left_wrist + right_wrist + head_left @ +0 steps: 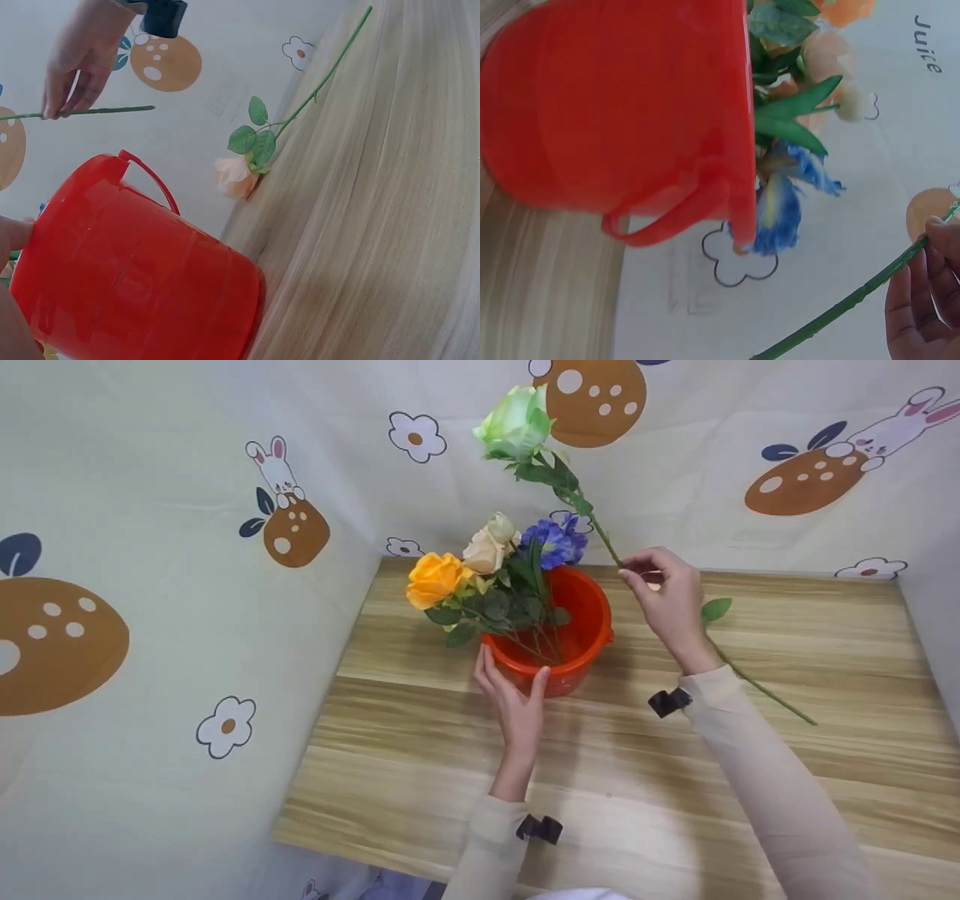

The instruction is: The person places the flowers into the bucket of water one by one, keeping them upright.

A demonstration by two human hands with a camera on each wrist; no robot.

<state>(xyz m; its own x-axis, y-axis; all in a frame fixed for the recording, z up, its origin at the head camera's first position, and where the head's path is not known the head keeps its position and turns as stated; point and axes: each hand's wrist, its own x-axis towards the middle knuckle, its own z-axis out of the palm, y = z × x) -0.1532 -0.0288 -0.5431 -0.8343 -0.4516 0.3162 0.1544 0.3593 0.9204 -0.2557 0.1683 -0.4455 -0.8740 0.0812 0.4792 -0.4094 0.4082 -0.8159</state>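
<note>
A red bucket (pixel 592 660) stands on the wooden table, holding an orange rose (pixel 436 579), a cream rose (pixel 484 551) and a blue-purple flower (pixel 555 542) that lean over its far left side. My left hand (pixel 514 697) rests against the bucket's near rim, its fingers and thumb spread and fairly straight. Up and to the right of the bucket, my right hand (pixel 671 600) pinches the stem of a pale green rose (pixel 517 426) between thumb and fingers. Its bloom points up and left, and in the right wrist view the bare lower stem (pixel 840 306) slants below the hand.
Right of the bucket lies another stemmed flower (pixel 757 684), partly hidden by the right hand; the left wrist view shows its peach bloom (pixel 236 178). The bucket's red handle (pixel 664 225) hangs at its side. A patterned cloth wall (pixel 337 457) surrounds the table (pixel 420 757).
</note>
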